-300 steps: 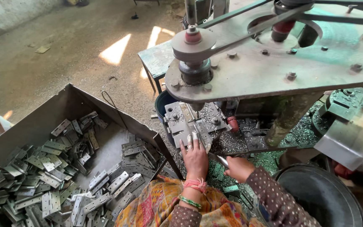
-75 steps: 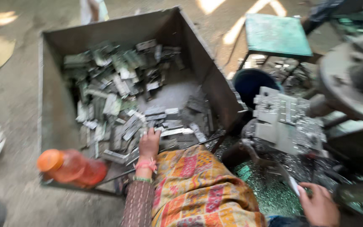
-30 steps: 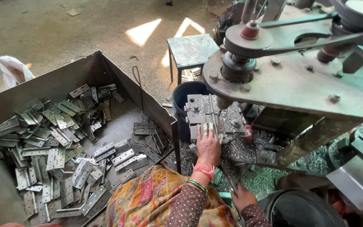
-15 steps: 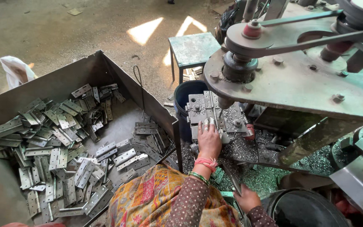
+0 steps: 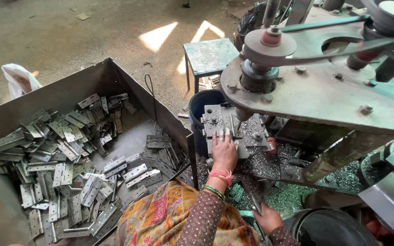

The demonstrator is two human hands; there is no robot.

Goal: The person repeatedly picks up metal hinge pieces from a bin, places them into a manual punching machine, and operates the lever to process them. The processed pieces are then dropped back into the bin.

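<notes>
Fingers of left hand flat on jig plate | right hand grips lever | dusty concrete floor

Bin of hinges left; jig plate right, under flywheel.

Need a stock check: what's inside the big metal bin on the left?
The bin holds loose metal hinges, piled at the left and scattered at the right, with bare floor showing between. Its near corner is cut off by the patterned cloth, so what lies there cannot be seen.
</notes>
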